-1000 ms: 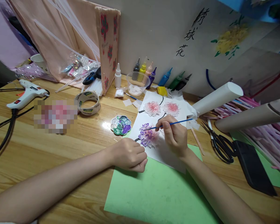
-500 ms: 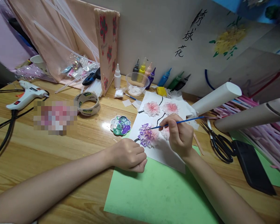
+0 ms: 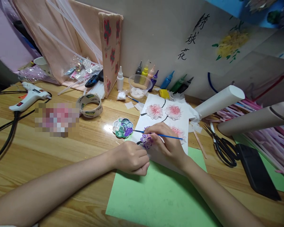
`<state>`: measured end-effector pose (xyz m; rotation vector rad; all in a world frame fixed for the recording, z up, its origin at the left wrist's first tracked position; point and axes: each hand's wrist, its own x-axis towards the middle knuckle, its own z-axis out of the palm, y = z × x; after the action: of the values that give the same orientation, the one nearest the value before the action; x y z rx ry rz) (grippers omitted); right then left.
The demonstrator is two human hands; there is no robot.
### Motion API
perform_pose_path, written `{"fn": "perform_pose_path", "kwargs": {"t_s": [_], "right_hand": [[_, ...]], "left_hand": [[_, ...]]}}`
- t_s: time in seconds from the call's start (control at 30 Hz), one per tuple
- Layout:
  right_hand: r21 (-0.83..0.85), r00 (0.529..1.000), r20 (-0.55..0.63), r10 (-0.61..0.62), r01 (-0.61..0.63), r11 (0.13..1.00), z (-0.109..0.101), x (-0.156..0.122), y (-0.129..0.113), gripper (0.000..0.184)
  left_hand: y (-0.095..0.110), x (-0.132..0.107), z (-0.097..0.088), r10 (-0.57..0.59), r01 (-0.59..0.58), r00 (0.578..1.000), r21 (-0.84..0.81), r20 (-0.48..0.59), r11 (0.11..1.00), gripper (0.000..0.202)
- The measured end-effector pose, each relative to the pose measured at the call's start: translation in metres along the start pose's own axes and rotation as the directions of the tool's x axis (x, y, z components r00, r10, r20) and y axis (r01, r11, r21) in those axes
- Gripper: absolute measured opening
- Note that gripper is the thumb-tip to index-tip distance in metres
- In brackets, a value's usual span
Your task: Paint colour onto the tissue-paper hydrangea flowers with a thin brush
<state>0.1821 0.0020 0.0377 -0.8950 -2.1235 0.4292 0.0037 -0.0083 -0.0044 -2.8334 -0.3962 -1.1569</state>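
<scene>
- Paintbrush (image 3: pixel 167 136) swung left off the purple-tipped flower (image 3: pixel 146 142), tip now at the paint palette (image 3: pixel 115 128) edge, mid-frame
- Right hand (image 3: pixel 169 142): pinching the handle
- Left hand (image 3: pixel 130 159): balled up, lower center
- Flower's near center, partly covered

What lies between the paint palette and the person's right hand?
In the head view, the front end of the blue paintbrush, held in the right hand, spans that gap toward the paint palette, over the white paper.
</scene>
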Motion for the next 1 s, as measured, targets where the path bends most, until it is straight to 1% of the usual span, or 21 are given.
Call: {"fn": "perform_pose_path", "kwargs": {"t_s": [0.1, 0.17, 0.23, 0.33, 0.43, 0.53, 0.6, 0.67, 0.8, 0.9, 1.0], "right_hand": [[-0.035, 0.997, 0.079, -0.001, 0.004, 0.999, 0.005, 0.000, 0.000, 0.018], [-0.039, 0.996, 0.090, 0.008, -0.005, 0.999, 0.005, 0.001, 0.000, 0.019], [-0.038, 0.999, 0.050, 0.008, -0.006, 0.999, 0.002, 0.001, 0.000, 0.020], [-0.051, 0.996, -0.086, 0.011, -0.015, 0.999, -0.010, 0.004, 0.002, 0.021], [-0.071, 0.976, -0.194, 0.095, -0.110, 0.991, -0.023, 0.008, 0.009, 0.023], [-0.058, 0.955, -0.218, 0.200, -0.218, 0.974, -0.031, 0.011, 0.015, 0.027], [-0.039, 0.952, -0.207, 0.225, -0.238, 0.971, -0.032, 0.012, 0.017, 0.029], [-0.037, 0.962, -0.184, 0.201, -0.212, 0.977, -0.030, 0.011, 0.016, 0.030], [-0.082, 0.982, -0.150, 0.116, -0.129, 0.988, -0.025, 0.009, 0.014, 0.029], [-0.071, 0.972, -0.200, 0.124, -0.140, 0.988, -0.029, 0.009, 0.017, 0.029], [-0.016, 0.939, -0.288, 0.188, -0.201, 0.979, -0.037, 0.010, 0.025, 0.032]], "left_hand": [[0.000, -0.001, 0.000, 0.003, -0.003, 1.000, 0.007, -0.003, 1.000, 0.025], [0.000, -0.001, 0.000, 0.005, -0.005, 1.000, 0.009, 0.011, 1.000, 0.024], [0.000, -0.001, 0.000, 0.004, -0.004, 1.000, 0.006, 0.021, 1.000, 0.024], [0.000, -0.001, 0.000, 0.001, -0.001, 1.000, -0.006, 0.017, 1.000, 0.023], [-0.001, -0.001, 0.000, -0.004, 0.004, 1.000, -0.015, 0.019, 1.000, 0.024], [-0.001, -0.001, 0.000, -0.009, 0.010, 1.000, -0.018, 0.027, 1.000, 0.025], [-0.001, -0.001, 0.001, -0.012, 0.013, 1.000, -0.022, 0.023, 1.000, 0.026], [-0.001, -0.001, 0.000, -0.014, 0.014, 1.000, -0.024, 0.020, 1.000, 0.026], [0.000, 0.000, 0.000, -0.013, 0.014, 1.000, -0.020, 0.027, 1.000, 0.026], [0.000, 0.000, 0.000, -0.009, 0.010, 1.000, -0.024, 0.021, 1.000, 0.027], [-0.001, -0.001, 0.001, -0.010, 0.010, 1.000, -0.035, 0.020, 0.999, 0.027]]}}
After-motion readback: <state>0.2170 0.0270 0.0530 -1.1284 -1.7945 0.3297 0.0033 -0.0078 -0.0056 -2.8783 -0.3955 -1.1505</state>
